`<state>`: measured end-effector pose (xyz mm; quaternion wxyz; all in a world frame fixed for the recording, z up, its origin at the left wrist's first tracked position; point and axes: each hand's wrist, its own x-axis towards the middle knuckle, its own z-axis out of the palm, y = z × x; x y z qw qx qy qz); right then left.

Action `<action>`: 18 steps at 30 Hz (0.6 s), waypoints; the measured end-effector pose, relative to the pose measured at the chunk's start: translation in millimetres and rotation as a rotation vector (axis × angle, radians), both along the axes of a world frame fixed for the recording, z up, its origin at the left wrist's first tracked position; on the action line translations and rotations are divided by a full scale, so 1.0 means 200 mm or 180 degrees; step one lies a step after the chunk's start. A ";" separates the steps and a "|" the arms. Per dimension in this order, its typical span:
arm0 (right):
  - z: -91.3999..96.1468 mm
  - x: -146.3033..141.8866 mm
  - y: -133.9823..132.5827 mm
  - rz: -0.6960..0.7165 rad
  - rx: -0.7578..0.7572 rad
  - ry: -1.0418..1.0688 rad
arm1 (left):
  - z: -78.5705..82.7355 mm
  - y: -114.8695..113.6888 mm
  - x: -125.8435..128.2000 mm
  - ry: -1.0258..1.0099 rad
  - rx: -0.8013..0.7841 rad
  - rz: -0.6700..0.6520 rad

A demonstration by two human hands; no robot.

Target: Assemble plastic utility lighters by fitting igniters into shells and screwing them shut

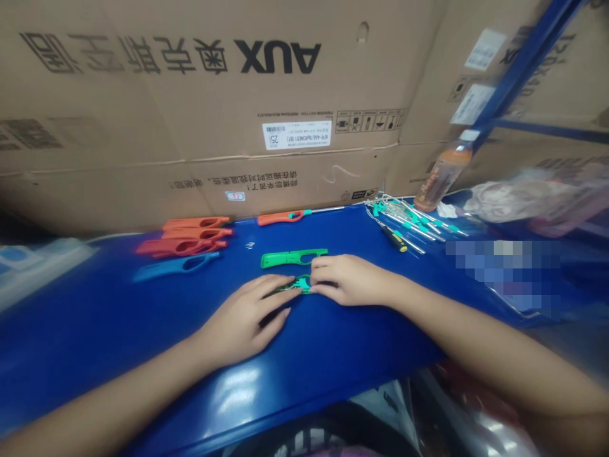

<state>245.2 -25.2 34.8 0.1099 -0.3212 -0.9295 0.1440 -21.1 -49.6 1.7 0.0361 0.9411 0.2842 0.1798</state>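
Observation:
A green lighter casing half (303, 285), with teal and dark parts inside it, lies on the blue table between my hands. My left hand (247, 317) presses its fingertips onto the left part of this casing, covering much of it. With its fingers bent in a pinch, my right hand (354, 279) holds the right end, and its fingers hide that end. Just behind, a second green casing half (285, 258) lies flat; its right tip is close to my right fingers. Farther back rests an orange stick lighter (280, 218) with a metal rod.
Orange and red lighter casings (195, 231) and a blue one (178, 266) lie at left. Metal rods with teal parts (404, 216) are piled back right, beside a screwdriver (394, 238) and a bottle (445, 171). Cardboard boxes (204, 127) wall off the back.

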 end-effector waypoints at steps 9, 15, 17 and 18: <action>0.00 0.00 0.00 -0.0038 -0.0040 0.0067 | 0.00 0.00 0.00 -0.0071 -0.0086 -0.0045; 0.00 0.01 -0.01 -0.0007 -0.0015 -0.0010 | 0.01 0.00 0.01 -0.0060 -0.0166 -0.0028; 0.01 0.01 -0.01 -0.0013 -0.0027 0.0003 | 0.01 0.00 0.01 -0.0048 -0.0177 -0.0022; 0.01 0.01 -0.01 -0.0011 -0.0044 0.0018 | 0.01 0.00 0.01 -0.0052 -0.0181 -0.0023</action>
